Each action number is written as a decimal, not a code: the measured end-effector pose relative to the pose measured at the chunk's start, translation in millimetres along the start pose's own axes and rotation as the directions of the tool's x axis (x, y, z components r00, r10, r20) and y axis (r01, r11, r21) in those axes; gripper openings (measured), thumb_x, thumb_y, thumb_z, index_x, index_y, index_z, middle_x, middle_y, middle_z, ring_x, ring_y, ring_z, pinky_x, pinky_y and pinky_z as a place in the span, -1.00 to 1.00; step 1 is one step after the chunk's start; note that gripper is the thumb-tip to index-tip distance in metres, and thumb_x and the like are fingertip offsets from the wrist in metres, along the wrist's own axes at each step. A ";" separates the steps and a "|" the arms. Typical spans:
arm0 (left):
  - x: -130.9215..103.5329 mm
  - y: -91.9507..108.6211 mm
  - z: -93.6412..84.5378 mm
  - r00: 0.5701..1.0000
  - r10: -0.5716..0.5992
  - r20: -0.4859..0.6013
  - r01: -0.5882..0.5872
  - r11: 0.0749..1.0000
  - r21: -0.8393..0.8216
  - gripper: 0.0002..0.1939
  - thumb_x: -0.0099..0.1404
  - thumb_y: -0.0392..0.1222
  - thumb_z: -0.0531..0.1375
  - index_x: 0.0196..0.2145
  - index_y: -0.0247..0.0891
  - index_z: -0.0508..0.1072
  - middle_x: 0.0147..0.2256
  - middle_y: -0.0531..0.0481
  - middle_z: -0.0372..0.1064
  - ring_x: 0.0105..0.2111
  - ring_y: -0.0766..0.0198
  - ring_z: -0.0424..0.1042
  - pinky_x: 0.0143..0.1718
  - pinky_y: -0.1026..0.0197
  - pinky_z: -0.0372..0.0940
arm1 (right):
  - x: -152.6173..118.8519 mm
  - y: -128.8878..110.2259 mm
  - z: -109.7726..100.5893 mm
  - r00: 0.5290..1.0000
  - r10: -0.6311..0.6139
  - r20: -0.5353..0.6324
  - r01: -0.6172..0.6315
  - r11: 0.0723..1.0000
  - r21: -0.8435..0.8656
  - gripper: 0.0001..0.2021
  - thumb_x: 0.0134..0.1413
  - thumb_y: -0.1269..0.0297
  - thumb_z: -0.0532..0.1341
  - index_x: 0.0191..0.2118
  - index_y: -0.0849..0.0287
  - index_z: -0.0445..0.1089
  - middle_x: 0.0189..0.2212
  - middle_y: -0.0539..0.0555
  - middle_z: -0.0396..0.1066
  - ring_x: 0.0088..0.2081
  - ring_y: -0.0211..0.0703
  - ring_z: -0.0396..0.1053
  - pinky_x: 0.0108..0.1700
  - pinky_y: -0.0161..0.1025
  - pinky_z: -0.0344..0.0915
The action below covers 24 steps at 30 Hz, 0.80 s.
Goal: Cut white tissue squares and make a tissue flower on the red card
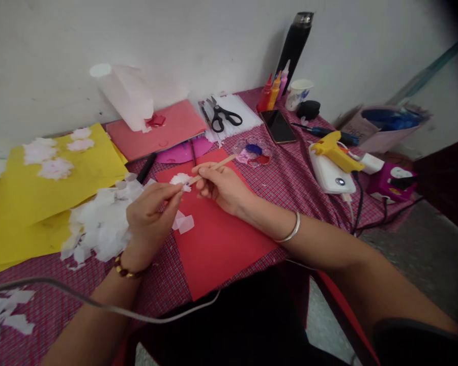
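Observation:
My right hand [223, 187] pinches a thin wooden stick [225, 161], whose lower tip points at my left fingertips. My left hand [152, 216] is closed at the thumb and forefinger beside that tip, next to a small white paper flower [180, 179]; what it pinches is too small to make out. Both hands are over a red sheet [225, 239]. Loose white paper squares [183, 222] lie on the sheet below the flower. A pile of torn white paper [103, 218] is left of my left hand.
Yellow sheets [87, 195] bear pale paper flowers [56, 168] at the left. Behind are scissors [222, 116], a paint palette [254, 151], a phone [278, 126] and paint bottles [274, 92]. A yellow glue gun [338, 151] rests on a white power bank [330, 173] at the right. A cable [110, 308] crosses the front.

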State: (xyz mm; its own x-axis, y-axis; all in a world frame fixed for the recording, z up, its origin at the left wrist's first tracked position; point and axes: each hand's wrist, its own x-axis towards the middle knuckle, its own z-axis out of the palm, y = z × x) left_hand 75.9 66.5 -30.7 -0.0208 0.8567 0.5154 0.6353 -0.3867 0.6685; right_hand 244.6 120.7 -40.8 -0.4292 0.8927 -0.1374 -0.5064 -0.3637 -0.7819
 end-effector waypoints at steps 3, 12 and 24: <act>1.5 -3.8 -6.9 0.984 0.175 0.045 -0.180 0.971 0.156 -0.89 0.22 -0.19 0.30 -0.28 -0.09 0.63 -0.27 -0.03 0.59 -0.24 0.14 0.53 -0.12 0.05 0.41 | -1.0 1.6 1.3 0.996 0.075 0.056 -0.078 0.995 0.056 -0.76 0.28 0.13 0.22 -0.33 0.20 0.38 -0.61 -0.14 0.40 -0.64 -0.44 0.28 -0.44 -0.43 0.39; 50.1 10.8 -9.1 0.931 -0.266 0.250 0.343 0.873 -0.347 -0.93 0.21 -0.15 0.35 -0.36 -0.18 0.60 -0.54 0.14 0.45 -0.54 0.36 0.35 -0.44 0.26 0.28 | 11.0 -14.0 -4.5 0.994 -0.086 0.061 0.087 0.996 -0.020 -0.85 0.20 0.21 0.31 -0.24 0.16 0.41 -0.50 -0.12 0.45 -0.61 -0.43 0.31 -0.47 -0.43 0.37; 39.3 -52.8 -12.1 0.826 0.159 0.541 -0.398 0.844 0.360 -0.79 0.38 -0.17 0.10 -0.25 -0.21 0.55 -0.26 -0.09 0.48 -0.26 0.15 0.43 -0.25 0.14 0.28 | 38.7 -11.5 -32.8 0.996 0.043 -0.080 -0.055 0.986 -0.155 -0.69 0.41 0.31 0.05 -0.39 0.23 0.37 -0.67 -0.07 0.38 -0.69 -0.41 0.28 -0.58 -0.47 0.27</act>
State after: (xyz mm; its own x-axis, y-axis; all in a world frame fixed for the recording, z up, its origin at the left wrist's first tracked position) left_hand 32.2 116.5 -39.3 0.5013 0.8309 0.2415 0.8223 -0.5443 0.1658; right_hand 258.3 168.2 -57.1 -0.3890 0.8948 -0.2192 -0.3601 -0.3667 -0.8578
